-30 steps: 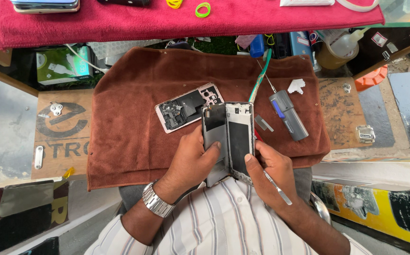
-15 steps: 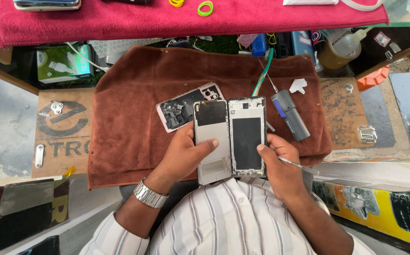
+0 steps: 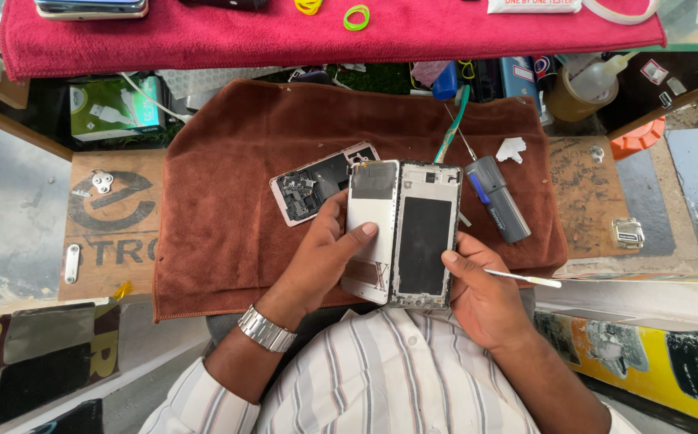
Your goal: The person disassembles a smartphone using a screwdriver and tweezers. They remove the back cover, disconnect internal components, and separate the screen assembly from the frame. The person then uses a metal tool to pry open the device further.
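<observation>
At the center of the frame, the left hand (image 3: 317,257) grips a white phone panel (image 3: 369,229), fingers closed over its face. The right hand (image 3: 482,293) holds the phone frame (image 3: 424,237) by its right edge and pinches a thin metal tool (image 3: 526,279). Both parts lie touching, side by side, over the brown towel (image 3: 220,209). Above the towel, a dark tray (image 3: 486,76) holds a brown bottle (image 3: 578,88) and small items. Compared with one second earlier, the two parts have been opened out flat.
</observation>
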